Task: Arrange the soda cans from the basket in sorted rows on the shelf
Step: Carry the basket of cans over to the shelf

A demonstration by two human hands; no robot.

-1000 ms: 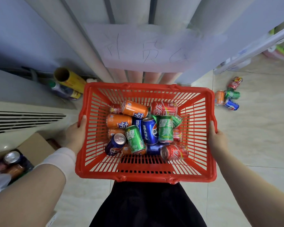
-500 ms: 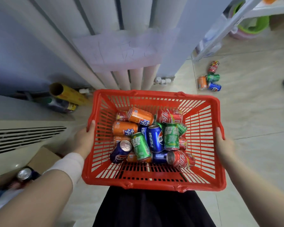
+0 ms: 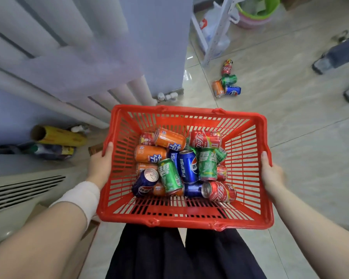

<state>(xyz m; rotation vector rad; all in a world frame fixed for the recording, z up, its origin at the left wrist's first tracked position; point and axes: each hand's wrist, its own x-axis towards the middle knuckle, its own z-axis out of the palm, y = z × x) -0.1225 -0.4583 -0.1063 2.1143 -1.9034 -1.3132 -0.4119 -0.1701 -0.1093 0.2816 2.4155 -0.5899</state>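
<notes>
Far left: a yellow roll of wrap lies on the floor against the wall. A slatted vent unit sits nearer, and the radiator runs across the wall above.

Left hand: grasping the basket's left rim, thumb hooked over the top edge. White wristband on that forearm.

Basket: red, slatted, carried level in front of the body and clear of the floor. The soda cans are all inside, lying in a mixed heap of orange, blue, green and red with no order to it. One blue can near the left shows its top.

Right hand: grasping the right rim, thumb up along the edge.

Right and far: four loose cans lie clustered on the floor tiles, just near the foot of a white shelf frame. Another person's shoes show at the far right edge.

Change over the last second: the view has swung right. The shelf frame, only a sliver before, now stands open in the far right, and the floor cans sit nearer the middle. The grip on both rims is unchanged and the heap has not shifted.

Judgement: this is a carry toward the shelf, likely that white frame. No can is placed yet, so sorting has not begun.
</notes>
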